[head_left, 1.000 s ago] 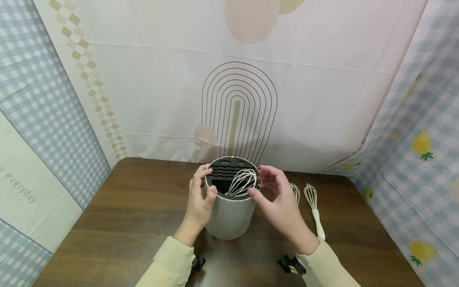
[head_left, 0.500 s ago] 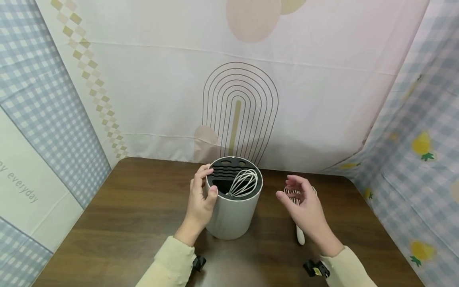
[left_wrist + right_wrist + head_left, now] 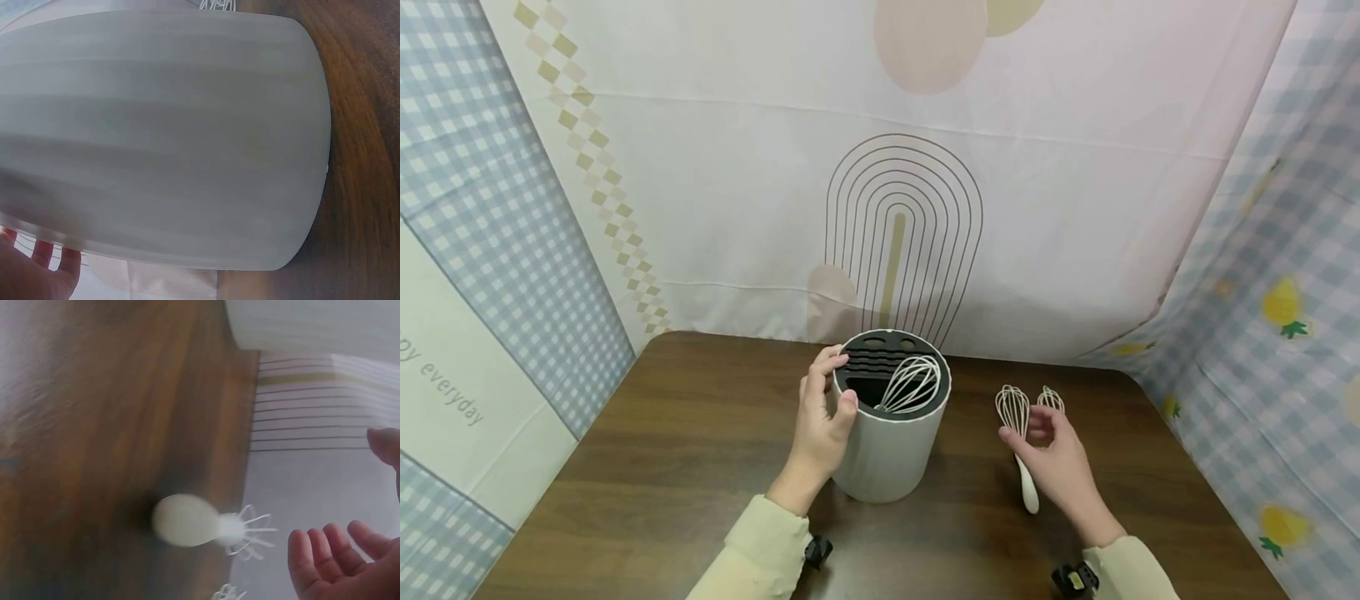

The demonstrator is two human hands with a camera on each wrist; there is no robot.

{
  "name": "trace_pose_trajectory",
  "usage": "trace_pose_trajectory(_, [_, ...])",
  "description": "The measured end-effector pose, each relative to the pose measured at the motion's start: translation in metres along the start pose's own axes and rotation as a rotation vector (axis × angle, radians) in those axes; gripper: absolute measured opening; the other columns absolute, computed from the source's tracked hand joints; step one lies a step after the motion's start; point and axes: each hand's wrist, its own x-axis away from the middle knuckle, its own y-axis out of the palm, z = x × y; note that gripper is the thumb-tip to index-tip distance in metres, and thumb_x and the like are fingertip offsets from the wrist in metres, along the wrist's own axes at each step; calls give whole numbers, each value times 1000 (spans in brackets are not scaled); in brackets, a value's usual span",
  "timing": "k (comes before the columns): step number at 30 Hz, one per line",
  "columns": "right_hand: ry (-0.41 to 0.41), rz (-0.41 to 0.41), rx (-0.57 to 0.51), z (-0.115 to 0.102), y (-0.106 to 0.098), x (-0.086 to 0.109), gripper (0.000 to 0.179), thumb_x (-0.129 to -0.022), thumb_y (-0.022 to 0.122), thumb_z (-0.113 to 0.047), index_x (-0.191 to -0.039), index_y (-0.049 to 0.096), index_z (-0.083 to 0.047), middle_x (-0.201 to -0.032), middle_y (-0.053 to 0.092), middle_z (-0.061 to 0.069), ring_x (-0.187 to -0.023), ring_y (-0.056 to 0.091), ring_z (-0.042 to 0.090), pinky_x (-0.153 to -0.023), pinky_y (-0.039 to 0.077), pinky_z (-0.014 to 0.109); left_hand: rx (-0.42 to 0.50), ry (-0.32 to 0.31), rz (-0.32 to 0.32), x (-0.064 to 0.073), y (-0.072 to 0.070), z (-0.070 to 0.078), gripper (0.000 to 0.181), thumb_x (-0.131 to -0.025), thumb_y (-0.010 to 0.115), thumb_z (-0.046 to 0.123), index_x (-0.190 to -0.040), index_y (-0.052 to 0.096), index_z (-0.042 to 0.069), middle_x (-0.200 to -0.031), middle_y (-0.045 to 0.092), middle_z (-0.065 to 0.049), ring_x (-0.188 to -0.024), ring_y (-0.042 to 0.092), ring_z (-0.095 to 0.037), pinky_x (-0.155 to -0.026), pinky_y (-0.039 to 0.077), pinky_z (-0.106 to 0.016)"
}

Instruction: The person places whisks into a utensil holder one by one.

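Note:
My left hand (image 3: 820, 412) holds the upper left side of a round, whitish utensil holder (image 3: 887, 458), with thumb and fingers around its rim. The holder has a black slotted top, and a whisk (image 3: 912, 385) lies in its wide opening, wire loops up and handle hidden inside. In the left wrist view, the ribbed holder (image 3: 162, 137) fills most of the frame. My right hand (image 3: 1056, 458) hovers beside a white whisk (image 3: 1027, 487) on the table, thumb and fingers spread apart. The right wrist view shows nothing between the fingers and the whisk handle (image 3: 187, 520) below them.
Another whisk (image 3: 1051, 398) lies farther right, partly covered by my right hand. The brown wooden table (image 3: 700, 467) meets a pale printed cloth (image 3: 737, 208) at its back edge. Checked cloth (image 3: 1262, 400) hangs on the right side.
My right hand has left the holder's rim and moved right and down to the whisks on the table. The left hand stays at the holder.

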Motion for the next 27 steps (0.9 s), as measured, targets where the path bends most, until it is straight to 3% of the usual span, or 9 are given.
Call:
trace_pose_trajectory(5, [68, -22, 46, 14, 3, 0, 79, -82, 68, -54, -136, 43, -1, -121, 55, 20, -108, 56, 31, -88, 43, 48, 1, 5, 3, 0, 1, 0, 47, -82, 50, 14, -123, 48, -9, -137, 44, -29, -111, 40, -51, -93, 32, -36])
trace_pose_trajectory(13, [173, -112, 49, 24, 6, 3, 87, -82, 67, -56, -141, 35, 0, -129, 50, 23, -111, 54, 34, -88, 45, 49, -2, 12, 6, 0, 0, -1, 47, -83, 49, 14, -123, 48, -10, -136, 44, -29, -110, 41, -49, -93, 32, -35])
trace_pose_trajectory(21, [191, -139, 48, 31, 11, 5, 79, -85, 71, -41, -136, 36, 7, -121, 54, 30, -102, 60, 36, -81, 50, 45, 6, 12, 5, 0, 0, -2, 47, -83, 49, 14, -123, 47, -11, -136, 44, -31, -110, 40, -46, -89, 33, -59])
trace_pose_trajectory(27, [202, -155, 37, 33, 13, 4, 73, -87, 69, -32, -136, 35, 9, -120, 54, 31, -99, 62, 34, -75, 51, 42, 4, 11, 3, 0, 0, -2, 47, -83, 49, 14, -123, 47, -10, -136, 44, -31, -110, 41, -47, -89, 33, -58])
